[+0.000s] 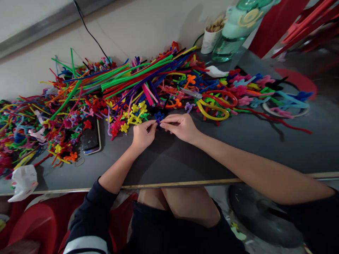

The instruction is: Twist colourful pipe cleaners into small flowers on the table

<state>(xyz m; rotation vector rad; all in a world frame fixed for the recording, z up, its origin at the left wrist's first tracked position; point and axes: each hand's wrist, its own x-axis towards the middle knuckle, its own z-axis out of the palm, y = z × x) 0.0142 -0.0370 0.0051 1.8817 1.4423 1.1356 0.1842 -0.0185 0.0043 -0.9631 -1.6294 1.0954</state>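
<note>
Both hands pinch a blue pipe-cleaner flower

A crumpled white wrapper [23,180] lies at the bench's [265,148] left edge, with a dark phone [90,135] near it beside heaps of coloured pipe cleaners [132,76]. At centre, the left hand [143,134] and right hand [180,127] meet, fingertips pressed together on a small blue flower [159,117] just above the bench. Scissors [192,93] and a green bottle [238,28] sit further right

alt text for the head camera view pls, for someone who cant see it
Seen from above, a person's left hand and right hand pinch a small blue pipe-cleaner flower over a dark table. Behind lies a heap of colourful pipe cleaners, with a phone to the left.
</note>
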